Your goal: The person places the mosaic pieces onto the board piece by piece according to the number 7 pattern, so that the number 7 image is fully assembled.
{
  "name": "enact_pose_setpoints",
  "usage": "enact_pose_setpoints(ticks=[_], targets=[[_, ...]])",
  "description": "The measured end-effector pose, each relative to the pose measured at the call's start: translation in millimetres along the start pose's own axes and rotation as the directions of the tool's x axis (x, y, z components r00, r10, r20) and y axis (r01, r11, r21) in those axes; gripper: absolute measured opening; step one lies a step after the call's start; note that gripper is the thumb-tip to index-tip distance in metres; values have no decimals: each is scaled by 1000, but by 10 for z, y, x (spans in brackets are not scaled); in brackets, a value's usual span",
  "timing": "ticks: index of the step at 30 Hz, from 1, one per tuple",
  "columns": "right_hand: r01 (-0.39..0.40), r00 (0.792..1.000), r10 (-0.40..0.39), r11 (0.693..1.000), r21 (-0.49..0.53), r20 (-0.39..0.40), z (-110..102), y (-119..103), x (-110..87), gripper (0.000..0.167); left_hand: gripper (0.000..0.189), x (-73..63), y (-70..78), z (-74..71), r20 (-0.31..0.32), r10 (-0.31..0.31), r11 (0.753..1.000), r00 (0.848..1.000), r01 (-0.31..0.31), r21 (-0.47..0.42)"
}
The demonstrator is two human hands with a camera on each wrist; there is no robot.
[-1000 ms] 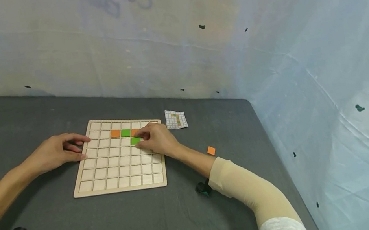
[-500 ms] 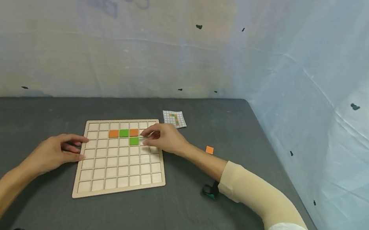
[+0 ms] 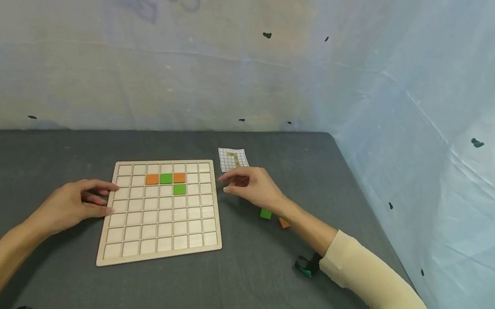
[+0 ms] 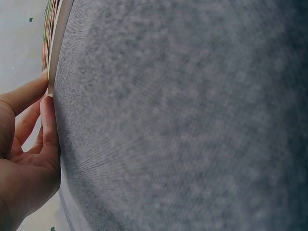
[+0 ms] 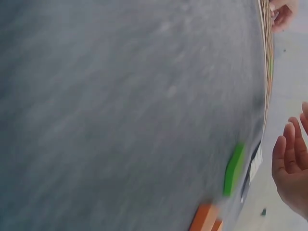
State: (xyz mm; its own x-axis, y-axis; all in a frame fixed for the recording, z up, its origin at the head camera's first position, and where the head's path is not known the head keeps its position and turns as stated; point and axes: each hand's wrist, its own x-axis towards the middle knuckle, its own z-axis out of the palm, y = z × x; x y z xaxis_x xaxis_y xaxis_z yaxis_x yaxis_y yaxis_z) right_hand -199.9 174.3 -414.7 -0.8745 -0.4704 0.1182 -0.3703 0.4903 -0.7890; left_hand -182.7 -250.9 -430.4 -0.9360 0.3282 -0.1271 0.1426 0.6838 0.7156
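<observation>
A pale wooden grid board [image 3: 157, 229] lies on the dark table. Three tiles form a row near its far side: an orange tile [image 3: 152, 179], a green tile [image 3: 166, 178] and another orange tile [image 3: 179, 177]. Directly below the last sits a second green tile [image 3: 179, 189]. My left hand [image 3: 74, 204] touches the board's left edge with fingertips and thumb, spaced along it. Just off the right edge, my right hand [image 3: 254, 188] hovers with loosely bent fingers and nothing in them. Near its wrist lie a loose green tile [image 5: 233, 168] and orange tile [image 5: 203, 219], partly covered in the head view.
A small printed card [image 3: 232, 157] with a coloured grid pattern lies beyond the right hand, partly hidden by it. Pale sheeting [image 3: 197, 76] stands behind the table [image 3: 169, 305] and along its right side. Dark straps hang from both wrists.
My right hand has drawn back from the second green tile, off the board to the right. That tile stays in its cell. A loose green tile now shows beside the wrist; the left hand stays put.
</observation>
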Motion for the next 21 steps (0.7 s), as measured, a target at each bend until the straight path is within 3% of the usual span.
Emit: enact_pose_setpoints(ticks=[16,21], targets=[[-99,990,97,995,-11,-102,-456,271,-518,26,57,1,-17,2,-4,-3,1000,1000,3,0],[-97,988,93,995,-32,-123,-533,370,-654,26,57,-6,-18,0,-5,2,1000,1000,-2,-5]])
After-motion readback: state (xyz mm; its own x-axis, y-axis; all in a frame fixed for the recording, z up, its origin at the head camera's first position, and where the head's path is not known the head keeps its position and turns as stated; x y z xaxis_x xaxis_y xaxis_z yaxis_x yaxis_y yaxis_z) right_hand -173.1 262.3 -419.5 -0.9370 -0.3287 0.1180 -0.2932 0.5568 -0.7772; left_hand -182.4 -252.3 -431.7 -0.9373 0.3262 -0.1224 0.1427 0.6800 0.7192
